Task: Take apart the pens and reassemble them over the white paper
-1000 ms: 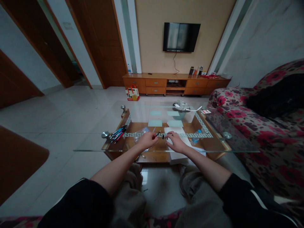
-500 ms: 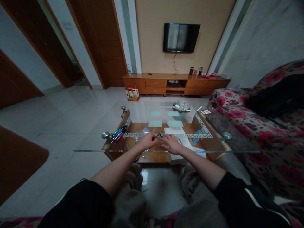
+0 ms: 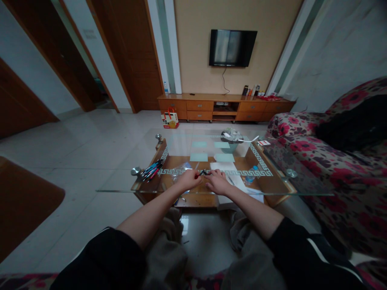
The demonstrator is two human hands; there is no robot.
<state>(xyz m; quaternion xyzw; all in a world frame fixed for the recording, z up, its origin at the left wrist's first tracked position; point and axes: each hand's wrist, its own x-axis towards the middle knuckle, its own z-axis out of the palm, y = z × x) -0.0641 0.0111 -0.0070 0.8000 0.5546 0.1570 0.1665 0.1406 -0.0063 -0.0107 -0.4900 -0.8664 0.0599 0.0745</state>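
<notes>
The small dark pen (image 3: 203, 172) pinched between the left hand (image 3: 190, 180) and right hand (image 3: 217, 182) is mostly hidden by fingers; at nine o'clock, the loose pens (image 3: 150, 169) blur together uncountably.

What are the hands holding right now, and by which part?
A pen, gripped at both ends: left hand on its left end, right hand on its right end. Finer detail is too small to tell.

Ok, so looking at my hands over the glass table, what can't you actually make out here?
Head view only:
- The small dark pen between left hand and right hand: too small and dim to tell whether capped or which fingers pinch it.
- Pile of pens: count blurred.
- Clear bag: contents unreadable through glare.
- Lower shelf: partly hidden by forearms.
</notes>
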